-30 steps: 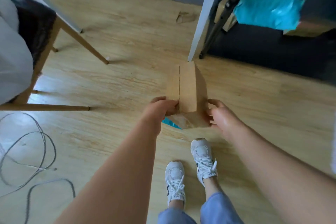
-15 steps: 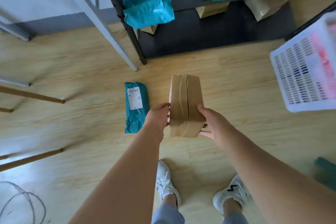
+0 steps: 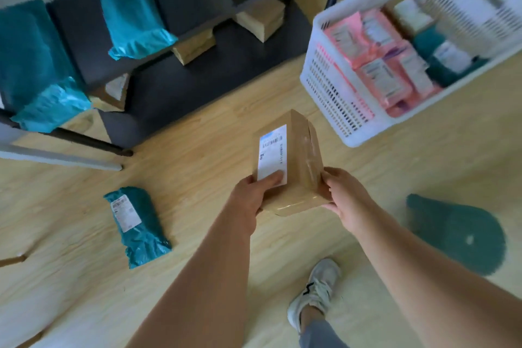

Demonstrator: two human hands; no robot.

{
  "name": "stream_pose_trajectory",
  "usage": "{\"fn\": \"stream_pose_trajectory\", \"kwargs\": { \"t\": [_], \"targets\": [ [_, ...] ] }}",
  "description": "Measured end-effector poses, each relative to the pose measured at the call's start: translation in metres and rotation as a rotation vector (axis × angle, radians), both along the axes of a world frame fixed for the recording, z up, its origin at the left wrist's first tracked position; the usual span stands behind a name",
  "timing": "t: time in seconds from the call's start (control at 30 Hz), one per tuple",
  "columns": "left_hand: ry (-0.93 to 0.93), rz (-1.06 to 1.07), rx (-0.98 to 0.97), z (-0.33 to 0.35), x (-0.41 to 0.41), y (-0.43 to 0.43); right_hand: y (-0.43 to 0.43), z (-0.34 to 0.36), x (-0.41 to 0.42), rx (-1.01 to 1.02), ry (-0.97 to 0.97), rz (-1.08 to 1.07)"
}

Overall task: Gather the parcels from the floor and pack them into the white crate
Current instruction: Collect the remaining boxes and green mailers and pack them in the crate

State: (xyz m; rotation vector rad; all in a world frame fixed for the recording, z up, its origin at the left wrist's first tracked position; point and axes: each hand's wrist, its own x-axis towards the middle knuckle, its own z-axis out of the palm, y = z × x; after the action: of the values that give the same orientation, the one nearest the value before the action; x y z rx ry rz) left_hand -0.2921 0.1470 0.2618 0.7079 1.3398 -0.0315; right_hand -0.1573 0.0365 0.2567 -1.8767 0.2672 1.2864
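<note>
Wooden floor beside a dark storage rack: a taped cardboard parcel is held in the air, short of the white crate.
Left hand and right hand clamp opposite sides, each grip closed on the box, the left thumb lying across its label, apparently to steady it. Pink and teal parcels already lie in the crate; a teal mailer waits on the floor.

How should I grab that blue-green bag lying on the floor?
First put down the brown box. Then come from above and pinch the teal bag across its narrow middle, fingers on the two long edges. It lies flat, label up, and looks soft, so its ends would probably flop.
</note>
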Motion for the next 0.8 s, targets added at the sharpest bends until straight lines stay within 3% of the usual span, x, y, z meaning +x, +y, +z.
{"fn": "stream_pose_trajectory", "kwargs": {
  "t": [0.13, 0.3, 0.53, 0.8],
  "targets": [
    [0.007, -0.044, 0.071, 0.007, 0.077, -0.029, -0.038, 0.014, 0.072, -0.049, -0.091, -0.038],
    [-0.012, -0.057, 0.129, 0.015, 0.162, -0.052, -0.063, 0.035, 0.14, -0.078, -0.077, 0.031],
    [-0.014, -0.241, 0.138, 0.005, 0.243, -0.057, -0.084, 0.033, 0.207, -0.121, 0.014, 0.057],
    [-0.023, -0.47, 0.159, 0.0, 0.383, -0.024, -0.067, 0.03, 0.331, -0.116, 0.037, -0.216]
  ]
}}
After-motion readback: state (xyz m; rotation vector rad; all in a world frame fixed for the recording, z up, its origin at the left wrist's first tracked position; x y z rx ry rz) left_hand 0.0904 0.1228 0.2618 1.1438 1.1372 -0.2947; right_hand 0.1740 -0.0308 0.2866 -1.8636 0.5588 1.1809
